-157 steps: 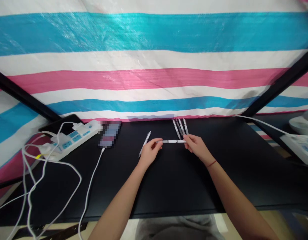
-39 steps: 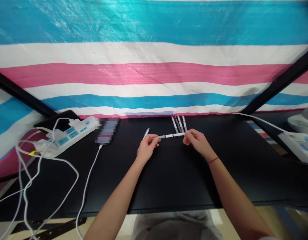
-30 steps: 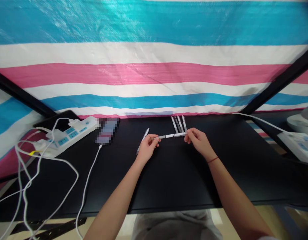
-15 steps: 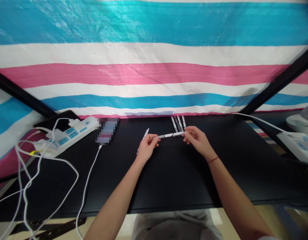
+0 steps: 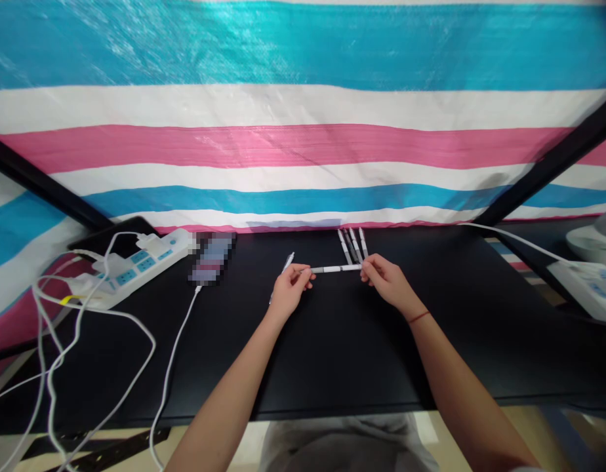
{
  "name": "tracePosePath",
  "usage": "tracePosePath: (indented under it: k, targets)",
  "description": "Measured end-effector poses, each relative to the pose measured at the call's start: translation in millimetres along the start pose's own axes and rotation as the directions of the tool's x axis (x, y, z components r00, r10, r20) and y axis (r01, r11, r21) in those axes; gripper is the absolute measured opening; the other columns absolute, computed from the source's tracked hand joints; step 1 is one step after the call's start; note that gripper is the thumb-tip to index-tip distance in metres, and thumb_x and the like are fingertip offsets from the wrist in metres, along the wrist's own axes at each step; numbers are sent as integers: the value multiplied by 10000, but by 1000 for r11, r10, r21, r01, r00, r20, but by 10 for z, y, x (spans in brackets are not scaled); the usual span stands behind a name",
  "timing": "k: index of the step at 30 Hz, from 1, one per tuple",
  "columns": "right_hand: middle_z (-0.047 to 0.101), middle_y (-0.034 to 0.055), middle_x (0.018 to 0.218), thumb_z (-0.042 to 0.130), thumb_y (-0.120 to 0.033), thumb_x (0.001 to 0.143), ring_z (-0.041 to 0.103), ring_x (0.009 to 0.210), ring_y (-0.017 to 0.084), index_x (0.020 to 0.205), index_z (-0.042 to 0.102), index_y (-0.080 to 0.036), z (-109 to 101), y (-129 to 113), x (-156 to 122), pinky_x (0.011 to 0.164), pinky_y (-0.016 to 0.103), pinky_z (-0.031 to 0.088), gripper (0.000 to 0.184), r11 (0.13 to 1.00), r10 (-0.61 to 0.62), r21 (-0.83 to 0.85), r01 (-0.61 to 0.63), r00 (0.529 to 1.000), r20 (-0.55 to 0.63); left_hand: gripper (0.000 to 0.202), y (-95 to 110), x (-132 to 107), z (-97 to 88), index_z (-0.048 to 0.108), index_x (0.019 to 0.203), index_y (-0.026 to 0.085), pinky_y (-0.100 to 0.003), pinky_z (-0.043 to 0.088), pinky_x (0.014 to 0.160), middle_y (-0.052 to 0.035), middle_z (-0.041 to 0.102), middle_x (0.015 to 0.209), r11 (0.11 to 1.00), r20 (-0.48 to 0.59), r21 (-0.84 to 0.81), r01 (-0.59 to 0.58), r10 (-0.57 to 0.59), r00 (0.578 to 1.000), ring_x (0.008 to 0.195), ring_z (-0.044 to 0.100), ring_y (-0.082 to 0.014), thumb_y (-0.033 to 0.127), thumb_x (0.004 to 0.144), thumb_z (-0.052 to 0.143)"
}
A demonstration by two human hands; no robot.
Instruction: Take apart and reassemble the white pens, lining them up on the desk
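Between my two hands a white and grey pen (image 5: 335,269) lies almost level, just over the black table (image 5: 332,347). My left hand (image 5: 292,287) pinches its grey end with thumb and fingers. At the white end, my right hand (image 5: 384,278) has its fingertips closed on the pen. Several similar pens (image 5: 353,245) lie side by side on the table behind the right end of the held pen. Another pen (image 5: 288,261) rests slanted beside my left hand, which partly covers it.
A white power strip (image 5: 140,265) with plugs and tangled white cables (image 5: 52,367) occupies the left side. Near it a phone (image 5: 213,257) is attached to a charging cable (image 5: 178,341). A second power strip (image 5: 585,285) is at far right. Striped sheeting (image 5: 303,147) hangs behind the table.
My right hand has dropped slightly, bringing the pen's right end down so the pen is closer to level. My left hand has barely moved.
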State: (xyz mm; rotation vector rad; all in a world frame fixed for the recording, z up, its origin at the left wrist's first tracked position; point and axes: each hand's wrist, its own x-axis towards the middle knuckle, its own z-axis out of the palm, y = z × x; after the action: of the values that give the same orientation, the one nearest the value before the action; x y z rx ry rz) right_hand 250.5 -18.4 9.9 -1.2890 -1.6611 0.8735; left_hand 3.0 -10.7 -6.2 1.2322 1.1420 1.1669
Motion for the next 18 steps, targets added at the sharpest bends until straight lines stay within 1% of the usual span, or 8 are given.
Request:
tracePosePath:
  k: [3, 5, 9, 11, 13, 15, 17, 18]
  targets:
    - [572, 0, 657, 430, -427, 945, 549, 620, 139, 758, 531, -207, -17, -12, -6, 614, 264, 449, 307, 996, -43, -78, 44, 999, 6, 338, -16, -2, 5, 598, 930, 141, -265, 474, 638, -40, 681, 771, 1000, 4, 11, -11, 11, 1000, 621, 596, -114, 439, 779, 648]
    - [553, -6, 629, 412, -425, 954, 525, 591, 131, 716, 510, -205, -29, -24, -7, 606, 266, 434, 339, 997, -48, -58, 49, 999, 21, 330, -27, -13, 8, 600, 932, 144, -279, 486, 676, -43, 686, 778, 999, -1, 34, -38, 38, 999, 666, 623, -130, 437, 786, 641]
    - [497, -23, 569, 435, -455, 942, 493, 538, 116, 647, 451, -202, -27, -57, 7, 556, 255, 411, 388, 991, -19, 134, 10, 997, 69, 282, -6, -68, 18, 618, 958, 164, -300, 494, 748, -37, 695, 791, 980, -37, 152, -125, 132, 991, 746, 659, -154, 411, 821, 614]
    - [484, -32, 564, 480, -480, 916, 504, 524, 111, 661, 451, -201, 2, -79, 21, 529, 246, 418, 379, 962, 23, 270, -34, 999, 46, 261, 27, -107, 30, 625, 973, 175, -299, 494, 750, -32, 698, 795, 958, -52, 233, -166, 183, 982, 758, 664, -160, 396, 836, 602]
    - [538, -22, 618, 513, -523, 884, 558, 545, 120, 746, 495, -199, 53, -103, 32, 521, 249, 454, 353, 912, 102, 400, -94, 995, 0, 247, 67, -145, 52, 625, 991, 181, -294, 498, 736, -27, 698, 788, 935, -62, 292, -200, 227, 972, 758, 666, -163, 379, 848, 592]
    - [620, 11, 741, 544, -558, 851, 626, 612, 146, 897, 523, -204, 116, -122, 37, 536, 270, 504, 357, 851, 178, 505, -143, 984, -23, 233, 105, -179, 85, 623, 1007, 182, -290, 505, 726, -19, 695, 774, 915, -57, 334, -229, 262, 964, 743, 668, -161, 355, 854, 587]
    - [657, 32, 847, 611, -543, 810, 666, 685, 172, 1025, 503, -220, 174, -131, 36, 563, 295, 542, 403, 802, 209, 576, -159, 978, -21, 203, 138, -209, 123, 628, 997, 185, -287, 511, 727, -25, 701, 821, 889, -22, 369, -271, 300, 954, 746, 666, -155, 322, 852, 591]
    - [659, 28, 859, 651, -516, 789, 675, 711, 179, 1062, 492, -227, 194, -131, 34, 579, 303, 554, 428, 787, 211, 598, -154, 977, -26, 177, 151, -223, 144, 634, 973, 186, -284, 513, 731, -35, 703, 872, 874, 4, 381, -301, 324, 946, 765, 663, -153, 304, 848, 592]
